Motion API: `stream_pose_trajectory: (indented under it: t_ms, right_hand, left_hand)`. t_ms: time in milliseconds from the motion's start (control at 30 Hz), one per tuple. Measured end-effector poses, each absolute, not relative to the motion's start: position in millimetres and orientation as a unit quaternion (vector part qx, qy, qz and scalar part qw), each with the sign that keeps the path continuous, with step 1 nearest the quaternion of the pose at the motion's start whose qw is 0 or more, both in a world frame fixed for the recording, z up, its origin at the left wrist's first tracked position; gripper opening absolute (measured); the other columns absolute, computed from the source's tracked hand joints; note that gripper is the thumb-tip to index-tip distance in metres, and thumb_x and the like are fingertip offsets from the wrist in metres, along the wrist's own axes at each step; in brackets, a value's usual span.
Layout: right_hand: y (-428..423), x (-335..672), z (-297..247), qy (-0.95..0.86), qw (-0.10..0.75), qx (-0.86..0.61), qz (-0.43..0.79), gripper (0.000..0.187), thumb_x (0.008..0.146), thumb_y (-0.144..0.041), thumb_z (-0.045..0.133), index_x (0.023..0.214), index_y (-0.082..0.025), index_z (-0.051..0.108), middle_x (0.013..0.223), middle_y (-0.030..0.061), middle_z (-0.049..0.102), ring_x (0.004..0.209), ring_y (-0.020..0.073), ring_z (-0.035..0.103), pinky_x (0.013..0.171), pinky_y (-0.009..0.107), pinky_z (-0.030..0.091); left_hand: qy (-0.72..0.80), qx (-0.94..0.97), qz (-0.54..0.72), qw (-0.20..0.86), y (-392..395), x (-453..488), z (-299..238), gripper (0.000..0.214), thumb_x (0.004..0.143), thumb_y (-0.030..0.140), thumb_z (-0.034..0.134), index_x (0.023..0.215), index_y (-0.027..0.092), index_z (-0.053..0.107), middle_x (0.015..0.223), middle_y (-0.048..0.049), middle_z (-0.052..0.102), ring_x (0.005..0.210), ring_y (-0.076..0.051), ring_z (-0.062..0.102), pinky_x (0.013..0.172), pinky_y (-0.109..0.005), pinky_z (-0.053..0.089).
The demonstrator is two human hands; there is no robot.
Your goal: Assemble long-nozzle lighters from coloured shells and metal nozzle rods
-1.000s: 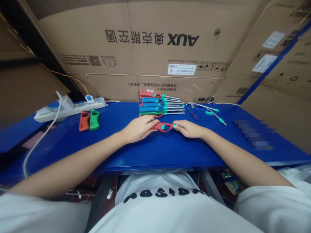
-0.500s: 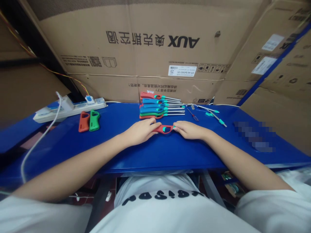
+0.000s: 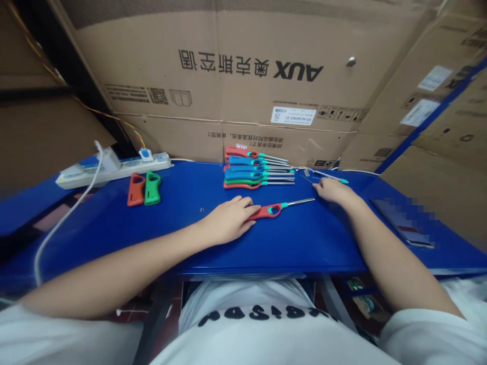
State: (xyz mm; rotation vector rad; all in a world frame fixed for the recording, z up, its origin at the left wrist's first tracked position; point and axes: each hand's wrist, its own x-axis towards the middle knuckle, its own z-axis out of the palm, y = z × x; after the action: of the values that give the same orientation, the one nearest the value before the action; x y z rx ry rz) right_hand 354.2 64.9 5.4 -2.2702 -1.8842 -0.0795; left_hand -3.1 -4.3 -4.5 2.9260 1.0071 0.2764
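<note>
The fingers of the left hand [image 3: 230,219] grip a red lighter [image 3: 266,211] just below frame centre: looped body, turquoise collar, slim silver barrel pointing right. The right hand [image 3: 335,190], right of centre, has bent fingers, contents indiscernible. Similar lighters [image 3: 243,170] lie above.

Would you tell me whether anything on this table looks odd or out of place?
The red handle and green handle beside the power strip lack the metal rods the lined-up lighters have; tiny slivers, too small to identify, lie near the left hand.
</note>
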Motion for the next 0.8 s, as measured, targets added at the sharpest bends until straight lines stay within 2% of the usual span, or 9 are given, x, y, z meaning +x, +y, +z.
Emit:
stream_pose_trajectory:
  t_ms: [67, 133, 200, 300, 367, 433, 600, 667, 800]
  right_hand:
    - [63, 352, 16, -0.621, 0.158, -0.765, -0.066, 0.032, 0.095, -0.040, 0.053, 0.082, -0.015, 0.069, 0.080, 0.0192, 0.072, 0.079, 0.0318, 0.069, 0.070, 0.042, 0.052]
    - [57, 337, 29, -0.626, 0.259, -0.730, -0.088, 0.034, 0.095, -0.044, 0.053, 0.093, -0.015, 0.071, 0.084, 0.0165, 0.073, 0.081, 0.0292, 0.069, 0.072, 0.041, 0.052]
    - [48, 309, 39, -0.647, 0.432, -0.628, 0.018, 0.035, 0.085, -0.051, 0.066, 0.092, -0.017, 0.074, 0.068, 0.0081, 0.069, 0.061, 0.0228, 0.063, 0.058, 0.036, 0.049]
    - [33, 250, 42, -0.651, 0.510, -0.500, 0.257, 0.036, 0.072, -0.051, 0.080, 0.091, -0.020, 0.076, 0.057, -0.0014, 0.060, 0.046, 0.0122, 0.047, 0.045, 0.028, 0.037]
    - [26, 210, 35, -0.631, 0.510, -0.434, 0.392, 0.033, 0.069, -0.049, 0.082, 0.086, -0.021, 0.075, 0.053, -0.0050, 0.054, 0.043, 0.0091, 0.041, 0.043, 0.026, 0.032]
    - [23, 176, 25, -0.628, 0.486, -0.416, 0.443, 0.032, 0.074, -0.051, 0.079, 0.082, -0.020, 0.073, 0.050, -0.0062, 0.051, 0.043, 0.0088, 0.040, 0.043, 0.026, 0.034]
    - [30, 136, 5, -0.715, 0.420, -0.366, 0.422, 0.020, 0.082, -0.040, 0.072, 0.086, -0.021, 0.075, 0.084, 0.0027, 0.076, 0.078, 0.0167, 0.067, 0.077, 0.033, 0.054]
    - [33, 132, 2, -0.728, 0.396, -0.360, 0.428, 0.019, 0.084, -0.039, 0.071, 0.087, -0.021, 0.076, 0.092, 0.0040, 0.078, 0.087, 0.0190, 0.069, 0.085, 0.036, 0.054]
    - [33, 135, 4, -0.719, 0.405, -0.370, 0.427, 0.022, 0.083, -0.043, 0.072, 0.088, -0.022, 0.076, 0.093, 0.0042, 0.079, 0.090, 0.0208, 0.070, 0.087, 0.038, 0.055]
  left_hand:
    - [0.319, 0.943, 0.089, 0.043, -11, -2, -3, 0.042, 0.101, 0.027, 0.048, 0.141, 0.015, 0.053, 0.121, -0.0128, 0.060, 0.106, -0.027, 0.056, 0.091, -0.038, 0.050]
    - [0.312, 0.944, 0.086, 0.067, -18, 0, -3, 0.042, 0.101, 0.024, 0.046, 0.142, 0.015, 0.051, 0.121, -0.0129, 0.059, 0.105, -0.027, 0.056, 0.093, -0.039, 0.050]
    - [0.309, 0.944, 0.082, 0.078, -24, 1, -3, 0.044, 0.101, 0.022, 0.045, 0.144, 0.014, 0.049, 0.123, -0.0134, 0.058, 0.105, -0.027, 0.055, 0.095, -0.040, 0.050]
    - [0.298, 0.947, 0.086, 0.081, -29, 3, -3, 0.048, 0.099, 0.020, 0.045, 0.145, 0.012, 0.047, 0.124, -0.0149, 0.058, 0.108, -0.028, 0.055, 0.097, -0.041, 0.050]
    - [0.291, 0.948, 0.094, 0.086, -30, 4, -3, 0.048, 0.097, 0.020, 0.047, 0.144, 0.011, 0.048, 0.123, -0.0156, 0.059, 0.110, -0.029, 0.055, 0.098, -0.043, 0.050]
    - [0.283, 0.948, 0.107, 0.098, -30, 4, -4, 0.046, 0.095, 0.019, 0.049, 0.140, 0.013, 0.052, 0.123, -0.0162, 0.060, 0.112, -0.030, 0.056, 0.101, -0.047, 0.050]
    - [0.260, 0.946, 0.152, 0.123, -25, 4, -8, 0.048, 0.090, 0.013, 0.052, 0.138, 0.013, 0.054, 0.143, -0.0206, 0.051, 0.137, -0.033, 0.046, 0.114, -0.051, 0.043]
    - [0.262, 0.944, 0.156, 0.128, -24, 4, -10, 0.045, 0.091, 0.014, 0.052, 0.137, 0.012, 0.055, 0.142, -0.0214, 0.052, 0.136, -0.034, 0.048, 0.114, -0.051, 0.044]
    - [0.254, 0.943, 0.167, 0.136, -21, 4, -13, 0.044, 0.091, 0.014, 0.054, 0.136, 0.014, 0.056, 0.143, -0.0195, 0.054, 0.136, -0.032, 0.049, 0.114, -0.051, 0.044]
